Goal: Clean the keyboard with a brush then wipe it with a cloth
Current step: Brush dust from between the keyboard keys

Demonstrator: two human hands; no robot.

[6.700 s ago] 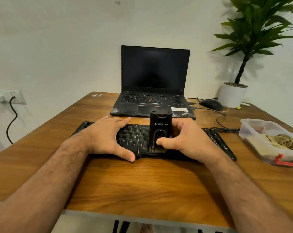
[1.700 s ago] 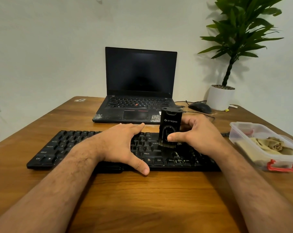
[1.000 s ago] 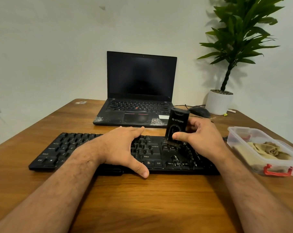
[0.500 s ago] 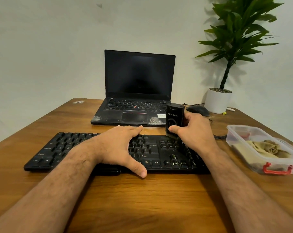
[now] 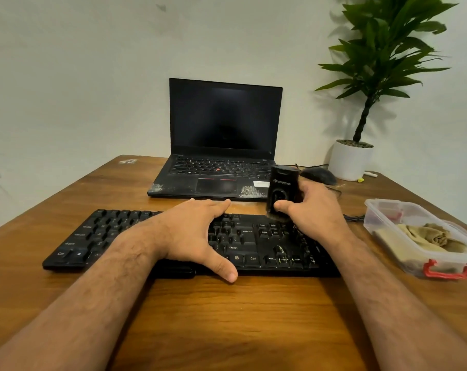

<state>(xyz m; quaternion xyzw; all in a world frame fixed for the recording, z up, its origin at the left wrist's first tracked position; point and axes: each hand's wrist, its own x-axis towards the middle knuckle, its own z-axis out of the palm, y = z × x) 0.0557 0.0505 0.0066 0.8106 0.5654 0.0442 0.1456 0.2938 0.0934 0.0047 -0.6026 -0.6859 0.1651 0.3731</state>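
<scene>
Lying across the near middle of a wooden table (image 5: 227,317): one black keyboard (image 5: 253,236), long side toward the viewer, keys up. Left hand (image 5: 192,234): flat on the keyboard's middle, fingers straight and spread, thumb reaching over the near edge. Right hand (image 5: 312,212): wrapped around a black brush (image 5: 282,191), thumb on its near face, fingers behind. Brush: upright block with pale lettering near its top, bristle end down at the far right edge of the keyboard, above the small key cluster; contact between bristles and keys cannot be told, the lower end being blurred. Clear plastic box (image 5: 403,253): on the table to the right of the keyboard, lid off, red latch on its near end, holding a crumpled beige cloth (image 5: 436,236). Open black laptop (image 5: 221,145): far side of the table, screen dark, worn patches on its palm rest. Black mouse (image 5: 319,175): right of the laptop, cable attached. Potted plant (image 5: 361,108): far right corner, white pot, against a pale wall (image 5: 79,76).
</scene>
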